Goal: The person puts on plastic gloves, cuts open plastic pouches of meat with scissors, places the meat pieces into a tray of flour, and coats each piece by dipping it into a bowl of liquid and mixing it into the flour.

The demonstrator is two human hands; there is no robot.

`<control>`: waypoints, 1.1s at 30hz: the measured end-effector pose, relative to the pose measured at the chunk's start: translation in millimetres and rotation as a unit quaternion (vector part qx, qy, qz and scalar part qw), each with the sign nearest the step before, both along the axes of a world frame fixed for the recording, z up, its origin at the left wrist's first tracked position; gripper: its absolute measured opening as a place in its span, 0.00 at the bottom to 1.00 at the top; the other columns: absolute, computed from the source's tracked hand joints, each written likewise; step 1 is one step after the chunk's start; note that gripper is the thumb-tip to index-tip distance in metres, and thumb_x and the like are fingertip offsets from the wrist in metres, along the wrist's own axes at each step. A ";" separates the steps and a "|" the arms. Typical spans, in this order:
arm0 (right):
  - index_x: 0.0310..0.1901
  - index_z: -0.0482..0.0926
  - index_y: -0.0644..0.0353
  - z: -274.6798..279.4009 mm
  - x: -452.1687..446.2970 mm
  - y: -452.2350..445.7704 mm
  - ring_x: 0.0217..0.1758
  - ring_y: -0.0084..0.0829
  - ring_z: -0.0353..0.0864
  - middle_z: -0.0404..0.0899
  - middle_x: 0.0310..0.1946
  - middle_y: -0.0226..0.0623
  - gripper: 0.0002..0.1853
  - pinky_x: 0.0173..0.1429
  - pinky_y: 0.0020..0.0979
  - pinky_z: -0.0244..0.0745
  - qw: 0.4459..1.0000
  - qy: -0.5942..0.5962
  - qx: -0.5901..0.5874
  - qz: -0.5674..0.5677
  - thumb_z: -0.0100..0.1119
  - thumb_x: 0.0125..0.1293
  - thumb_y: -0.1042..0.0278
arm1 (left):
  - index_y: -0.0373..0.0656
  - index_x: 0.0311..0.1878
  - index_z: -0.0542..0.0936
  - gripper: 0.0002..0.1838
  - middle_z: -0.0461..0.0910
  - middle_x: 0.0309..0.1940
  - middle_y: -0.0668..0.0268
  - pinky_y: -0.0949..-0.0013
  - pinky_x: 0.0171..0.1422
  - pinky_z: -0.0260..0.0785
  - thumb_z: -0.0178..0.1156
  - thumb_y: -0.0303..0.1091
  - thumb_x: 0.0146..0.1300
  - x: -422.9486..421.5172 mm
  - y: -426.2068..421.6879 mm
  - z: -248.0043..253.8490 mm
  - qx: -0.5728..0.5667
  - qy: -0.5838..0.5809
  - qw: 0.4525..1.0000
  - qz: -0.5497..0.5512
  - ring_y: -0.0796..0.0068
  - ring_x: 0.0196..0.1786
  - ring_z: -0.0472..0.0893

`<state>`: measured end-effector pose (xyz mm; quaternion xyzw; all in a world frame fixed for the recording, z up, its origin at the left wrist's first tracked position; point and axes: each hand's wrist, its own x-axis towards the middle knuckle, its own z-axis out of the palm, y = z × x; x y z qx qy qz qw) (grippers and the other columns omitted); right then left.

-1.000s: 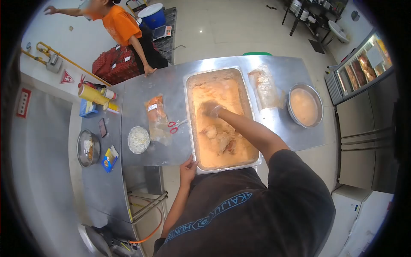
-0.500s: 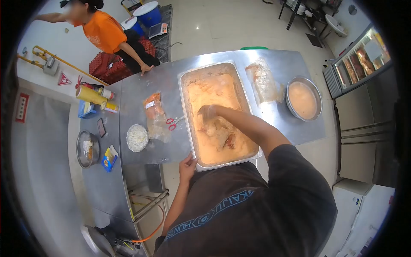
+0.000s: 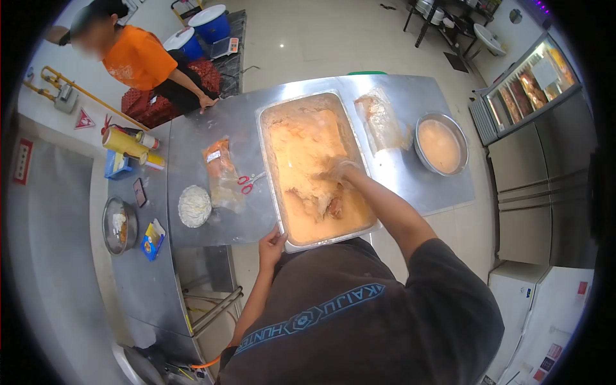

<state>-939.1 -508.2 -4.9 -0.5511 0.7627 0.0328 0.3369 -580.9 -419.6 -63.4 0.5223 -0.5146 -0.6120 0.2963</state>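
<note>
Orange mix (image 3: 301,138) fills the tray (image 3: 271,173). We see right hand (image 3: 339,169) worked into it, finger spread too blurred to tell; left hand (image 3: 273,245) pinches the near-left corner. Stirring by hand, we judge; further strokes need that hold.

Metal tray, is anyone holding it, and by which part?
The left hand holds the metal tray by its near left corner. Blur hides whether the right hand, in the orange mixture, grips anything.

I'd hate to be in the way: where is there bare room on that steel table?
On the table beyond the scissors, between tray and orange packet; also near right, between tray and right-hand bowl. It is crowded where the clear bag lies close to the bowl.
</note>
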 end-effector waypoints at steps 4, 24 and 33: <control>0.61 0.79 0.58 -79.2 6.6 -16.3 0.56 0.41 0.85 0.80 0.61 0.44 0.36 0.55 0.40 0.80 0.997 0.015 0.041 0.061 0.73 0.54 0.44 | 0.32 0.65 0.77 0.27 0.77 0.34 0.75 0.81 0.40 0.69 0.71 0.27 0.63 2.2 0.2 2.4 0.000 -0.015 1.000 -0.002 0.87 0.34 0.74; 0.64 0.75 0.59 -13.6 40.9 87.3 0.57 0.43 0.82 0.82 0.55 0.50 0.36 0.60 0.39 0.76 0.993 0.039 -0.074 -0.080 0.70 0.57 0.49 | 0.32 0.59 0.81 0.21 0.85 0.39 0.69 0.77 0.43 0.71 0.69 0.30 0.65 -1.1 5.5 1.5 -0.003 0.017 1.000 0.024 0.84 0.40 0.78; 0.69 0.67 0.62 -11.6 51.1 101.9 0.63 0.47 0.78 0.76 0.60 0.55 0.42 0.64 0.40 0.73 0.952 -0.191 -0.082 -0.227 0.70 0.58 0.47 | 0.40 0.69 0.74 0.27 0.83 0.39 0.77 0.76 0.48 0.71 0.66 0.33 0.69 1.1 3.4 -6.3 -0.010 -0.031 0.999 -0.033 0.86 0.40 0.76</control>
